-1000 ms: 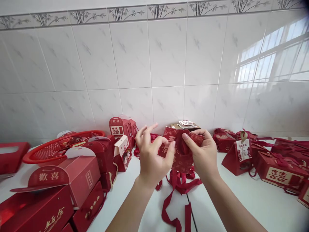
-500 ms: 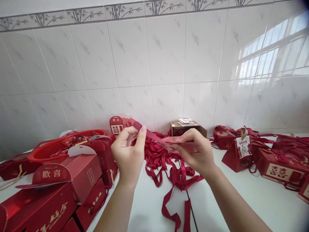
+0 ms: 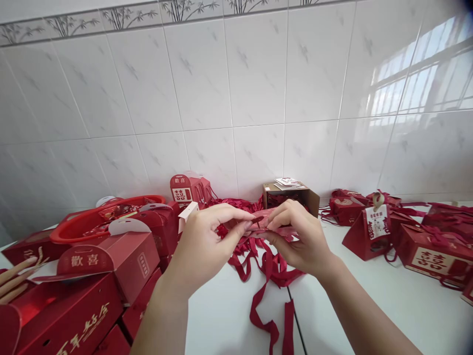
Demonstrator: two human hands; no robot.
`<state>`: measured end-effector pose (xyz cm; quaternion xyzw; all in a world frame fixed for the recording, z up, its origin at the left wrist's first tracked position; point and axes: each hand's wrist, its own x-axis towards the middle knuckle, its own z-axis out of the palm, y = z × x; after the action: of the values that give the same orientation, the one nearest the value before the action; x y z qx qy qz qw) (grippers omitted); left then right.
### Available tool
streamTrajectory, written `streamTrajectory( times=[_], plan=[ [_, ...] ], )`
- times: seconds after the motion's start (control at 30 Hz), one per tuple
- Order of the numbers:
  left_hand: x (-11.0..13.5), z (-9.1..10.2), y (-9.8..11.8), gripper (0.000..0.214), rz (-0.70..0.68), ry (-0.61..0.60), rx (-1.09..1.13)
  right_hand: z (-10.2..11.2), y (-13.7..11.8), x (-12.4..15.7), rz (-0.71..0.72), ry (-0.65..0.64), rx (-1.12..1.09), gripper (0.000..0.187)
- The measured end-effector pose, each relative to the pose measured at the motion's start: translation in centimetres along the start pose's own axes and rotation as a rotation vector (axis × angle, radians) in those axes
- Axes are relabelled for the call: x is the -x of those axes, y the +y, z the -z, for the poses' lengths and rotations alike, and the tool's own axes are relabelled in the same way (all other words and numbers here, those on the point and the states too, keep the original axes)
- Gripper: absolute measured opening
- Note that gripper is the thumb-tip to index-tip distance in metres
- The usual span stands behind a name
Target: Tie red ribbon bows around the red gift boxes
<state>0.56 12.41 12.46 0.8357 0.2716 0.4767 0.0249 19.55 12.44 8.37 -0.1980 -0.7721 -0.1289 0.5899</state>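
Note:
My left hand (image 3: 207, 244) is closed, its thumb and forefinger pinching a thin dark red ribbon (image 3: 257, 220). Close by on the right, my right hand (image 3: 301, 236) is closed around a flat pinkish-red piece (image 3: 272, 217), whose kind I cannot make out. The fingertips of both hands nearly meet over this piece, and the fingers hide much of it. Below and behind them spreads a heap of red ribbons (image 3: 271, 268), with loose ends trailing forward over the white table (image 3: 218, 315).
Red gift boxes (image 3: 133, 256) are stacked at left beside a red basin (image 3: 70, 231). Another person's hand (image 3: 16, 281) shows at the left edge. A cardboard box (image 3: 312, 199) with cards on top stands by the tiled wall. Finished-looking red boxes (image 3: 432, 256) sit at right.
My left hand has moved right and turned inward, bringing the ribbon to the piece in my right hand. Another person's hand has appeared at the left edge.

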Motion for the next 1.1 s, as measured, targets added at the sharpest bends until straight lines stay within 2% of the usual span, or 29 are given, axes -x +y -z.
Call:
streamTrajectory(
  times=[0.37,0.5,0.63,0.77,0.93,1.1],
  plan=[
    [0.0,0.5,0.4,0.016,-0.047,-0.099,-0.019,0.1,-0.1,0.0,-0.027,-0.010,-0.044,0.018],
    [0.0,0.8,0.7,0.015,-0.065,-0.183,0.045,0.0,-0.1,0.1,-0.068,-0.010,-0.091,0.017],
    [-0.1,0.9,0.9,0.016,-0.097,-0.214,0.144,0.1,-0.1,0.2,-0.102,-0.027,-0.133,0.020],
    [-0.2,1.0,0.8,0.019,-0.103,-0.223,0.175,0.0,0.0,0.3,-0.108,0.001,-0.160,0.022],
    [-0.2,1.1,0.1,0.017,-0.132,-0.169,0.131,-0.6,0.3,0.6,-0.116,0.003,-0.122,0.020],
    [-0.2,0.6,-0.1,0.014,-0.075,-0.152,0.167,-0.8,0.4,0.8,-0.125,0.008,-0.090,0.019]
  ],
)
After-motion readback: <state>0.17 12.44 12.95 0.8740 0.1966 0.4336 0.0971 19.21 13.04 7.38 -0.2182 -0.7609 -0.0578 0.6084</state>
